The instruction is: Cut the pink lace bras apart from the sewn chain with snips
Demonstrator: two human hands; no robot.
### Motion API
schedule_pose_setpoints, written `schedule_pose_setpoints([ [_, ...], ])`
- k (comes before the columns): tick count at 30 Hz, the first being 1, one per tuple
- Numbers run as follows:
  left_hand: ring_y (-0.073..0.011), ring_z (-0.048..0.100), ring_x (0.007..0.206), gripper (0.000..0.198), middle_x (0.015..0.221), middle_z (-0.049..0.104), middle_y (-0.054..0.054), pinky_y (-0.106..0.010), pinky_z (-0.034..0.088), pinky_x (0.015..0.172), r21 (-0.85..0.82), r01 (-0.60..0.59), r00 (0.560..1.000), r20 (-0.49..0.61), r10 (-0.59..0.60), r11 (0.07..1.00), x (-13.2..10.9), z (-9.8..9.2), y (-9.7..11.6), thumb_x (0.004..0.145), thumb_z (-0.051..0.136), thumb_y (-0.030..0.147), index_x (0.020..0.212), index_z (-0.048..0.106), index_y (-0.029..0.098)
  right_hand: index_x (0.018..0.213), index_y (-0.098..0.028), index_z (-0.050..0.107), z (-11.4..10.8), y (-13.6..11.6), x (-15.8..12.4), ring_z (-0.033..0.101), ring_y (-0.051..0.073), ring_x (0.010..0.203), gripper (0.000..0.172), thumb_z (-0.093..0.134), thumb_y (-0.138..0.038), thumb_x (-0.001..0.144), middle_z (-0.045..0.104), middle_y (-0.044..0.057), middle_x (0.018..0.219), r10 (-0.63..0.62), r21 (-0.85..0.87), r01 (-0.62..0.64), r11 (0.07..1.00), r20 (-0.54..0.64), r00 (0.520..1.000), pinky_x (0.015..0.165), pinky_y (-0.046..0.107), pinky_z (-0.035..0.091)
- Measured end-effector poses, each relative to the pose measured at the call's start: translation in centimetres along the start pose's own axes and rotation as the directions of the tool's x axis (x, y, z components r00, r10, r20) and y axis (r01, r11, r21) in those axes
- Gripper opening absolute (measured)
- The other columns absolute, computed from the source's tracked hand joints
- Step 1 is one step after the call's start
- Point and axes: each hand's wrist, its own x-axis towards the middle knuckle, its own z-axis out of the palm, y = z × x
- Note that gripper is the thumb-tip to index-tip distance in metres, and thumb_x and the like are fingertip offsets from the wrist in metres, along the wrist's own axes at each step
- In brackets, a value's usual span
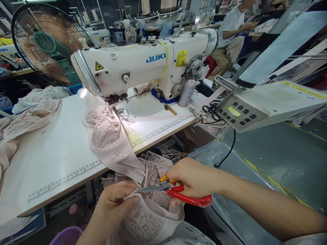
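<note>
My right hand is wrapped round a pair of scissors with red and orange handles. Their blades point left and touch the edge of a pale pink lace bra in front of my body. My left hand pinches that bra's edge beside the blade tips. Whether the blades have fabric between them I cannot tell. Another pale pink bra lies on the sewing table, its lower end hanging over the front edge toward my hands. Its upper end reaches the needle area of the white sewing machine.
A control panel box juts out at the right, above a clear plastic bin. On the table are a thread cone and more bras at left. Behind stand a large fan and a seated person.
</note>
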Motion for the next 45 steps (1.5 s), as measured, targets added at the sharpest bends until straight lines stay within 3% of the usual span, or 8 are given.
schedule_pose_setpoints([
  [9,-0.0186,0.063,0.063,0.014,0.071,0.071,-0.008,-0.024,0.048,0.058,-0.008,0.05,0.999,0.007,-0.049,0.999,-0.1,0.1,0.0,0.074,0.066,0.019,0.066,0.076,0.017,0.06,-0.019,0.044,0.2,-0.1,0.1,0.037,0.012,0.05,0.019,0.054,-0.029,0.073,0.048,-0.002,0.056,-0.004,0.03,0.005,1.0,-0.014,1.0,0.048,0.023,0.026],
  [15,-0.0195,0.065,0.063,0.012,0.072,0.073,-0.009,-0.024,0.05,0.058,-0.025,0.049,0.998,-0.024,-0.05,0.998,-0.1,0.0,-0.1,0.073,0.067,0.019,0.067,0.077,0.017,0.056,-0.02,0.032,1.0,0.2,0.3,0.031,0.01,0.048,0.038,0.061,-0.037,0.074,0.036,-0.005,0.052,0.047,0.16,-0.043,0.986,-0.02,0.999,0.047,0.023,0.023],
  [23,-0.0194,0.063,0.072,0.011,0.076,0.069,-0.007,-0.025,0.049,0.063,-0.067,0.023,0.994,-0.11,-0.03,0.997,-0.3,0.0,-1.1,0.076,0.067,0.021,0.07,0.076,0.021,0.064,-0.022,0.03,1.9,-1.0,0.2,0.034,0.011,0.055,0.054,0.055,-0.07,0.066,0.039,-0.004,0.062,0.082,0.442,0.08,0.894,-0.335,0.939,0.051,0.024,0.029],
  [27,-0.015,0.053,0.06,0.014,0.065,0.057,-0.003,-0.024,0.042,0.055,-0.122,0.0,0.984,-0.177,-0.022,0.993,-0.4,0.1,-1.2,0.074,0.07,0.026,0.063,0.074,0.019,0.06,-0.022,0.028,3.7,-3.1,0.6,0.035,0.012,0.053,0.048,0.063,-0.055,0.064,0.039,-0.004,0.059,0.06,0.372,0.079,0.925,-0.347,0.936,0.051,0.025,0.029],
  [33,-0.0152,0.051,0.062,0.02,0.064,0.055,-0.002,-0.024,0.04,0.058,-0.125,0.036,0.973,-0.223,-0.064,0.992,-1.1,0.4,-1.3,0.077,0.067,0.031,0.064,0.071,0.017,0.072,-0.019,0.049,6.4,-4.4,1.1,0.05,0.019,0.068,0.013,0.059,-0.021,0.063,0.058,0.004,0.072,-0.054,0.084,0.082,0.993,-0.292,0.955,0.063,0.029,0.038],
  [40,-0.0156,0.054,0.066,0.018,0.069,0.06,-0.002,-0.023,0.042,0.061,-0.084,0.015,0.955,-0.293,-0.039,0.996,-2.3,-0.5,-2.4,0.077,0.066,0.034,0.068,0.071,0.019,0.074,-0.019,0.049,6.1,-5.3,0.4,0.054,0.02,0.072,0.015,0.053,-0.011,0.061,0.061,0.005,0.076,-0.064,0.082,0.086,0.993,-0.237,0.969,0.062,0.028,0.038],
  [43,-0.019,0.06,0.076,0.028,0.091,0.068,-0.005,-0.025,0.046,0.064,-0.184,0.109,0.965,-0.217,-0.148,0.977,-3.6,-1.9,-3.1,0.071,0.073,0.041,0.093,0.073,0.024,0.066,-0.021,0.037,4.9,-6.3,0.4,0.051,0.016,0.063,0.022,0.054,-0.011,0.058,0.057,0.001,0.069,-0.093,0.1,0.12,0.988,-0.24,0.966,0.058,0.026,0.036],
  [45,-0.0189,0.061,0.067,0.042,0.082,0.07,-0.006,-0.026,0.047,0.057,-0.268,0.169,0.979,-0.065,-0.193,0.949,-5.2,-2.8,-3.7,0.062,0.076,0.05,0.094,0.073,0.023,0.064,-0.023,0.029,3.7,-7.5,0.7,0.047,0.014,0.059,0.028,0.055,-0.013,0.059,0.053,-0.001,0.066,-0.117,0.13,0.149,0.98,-0.228,0.967,0.056,0.024,0.036],
])
